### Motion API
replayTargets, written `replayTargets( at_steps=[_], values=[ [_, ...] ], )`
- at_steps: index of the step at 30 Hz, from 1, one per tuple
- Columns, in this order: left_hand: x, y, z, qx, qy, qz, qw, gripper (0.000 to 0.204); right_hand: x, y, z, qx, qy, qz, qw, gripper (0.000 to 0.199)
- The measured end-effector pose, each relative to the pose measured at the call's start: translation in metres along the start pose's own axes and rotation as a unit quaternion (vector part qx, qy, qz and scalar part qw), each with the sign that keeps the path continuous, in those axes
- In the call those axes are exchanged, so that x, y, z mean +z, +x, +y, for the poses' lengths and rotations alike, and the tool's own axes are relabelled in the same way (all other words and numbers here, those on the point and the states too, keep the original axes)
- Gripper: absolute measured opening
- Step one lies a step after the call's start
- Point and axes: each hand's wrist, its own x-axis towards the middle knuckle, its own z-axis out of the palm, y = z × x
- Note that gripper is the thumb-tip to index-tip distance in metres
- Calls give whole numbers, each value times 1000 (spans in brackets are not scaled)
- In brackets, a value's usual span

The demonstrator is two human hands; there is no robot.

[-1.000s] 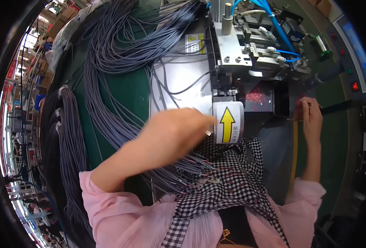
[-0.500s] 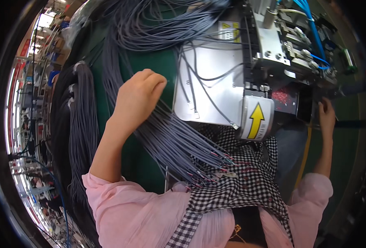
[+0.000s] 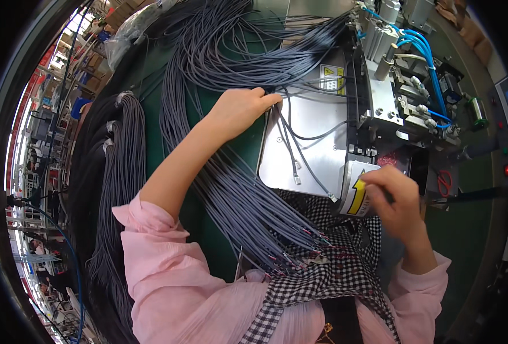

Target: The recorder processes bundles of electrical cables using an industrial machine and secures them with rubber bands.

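Note:
My left hand [image 3: 238, 114] reaches over the left edge of a bare metal plate [image 3: 317, 126]. Its thumb and finger are closed on a few thin grey cables [image 3: 283, 123], whose ends with small pale connectors [image 3: 297, 179] hang down across the plate. Lower right, my right hand [image 3: 400, 200] is in front of a curved white guard [image 3: 358, 189] with a yellow arrow. Its fingers are loosely bent, thumb and forefinger apart, and I see nothing between them. A thick bundle of grey cables [image 3: 236, 198] runs under my left arm to stripped, coloured wire ends on my checked apron [image 3: 322, 281].
A machine with metal blocks [image 3: 380, 94] and blue air hoses [image 3: 431, 69] stands on the right. Red-handled scissors [image 3: 444, 182] lie beyond my right hand. More grey cables [image 3: 236, 51] heap at the back, and tied bundles [image 3: 125, 137] hang at the left.
My left hand has moved right and taken hold of the cables at the plate's edge. My right hand has come left from the machine's far right side, where the scissors now show.

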Motion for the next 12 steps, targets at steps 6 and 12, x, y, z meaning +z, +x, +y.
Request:
replayTargets(
  at_steps=[6, 12],
  values=[
    [5, 21, -27, 47, 42, 11, 998, 12, 38, 15, -12, -63, -55, -47, 995, 18],
    [21, 25, -43, 8, 59, 44, 997, 13, 68, 24, -15, -108, -109, -94, 984, 26]
  ],
)
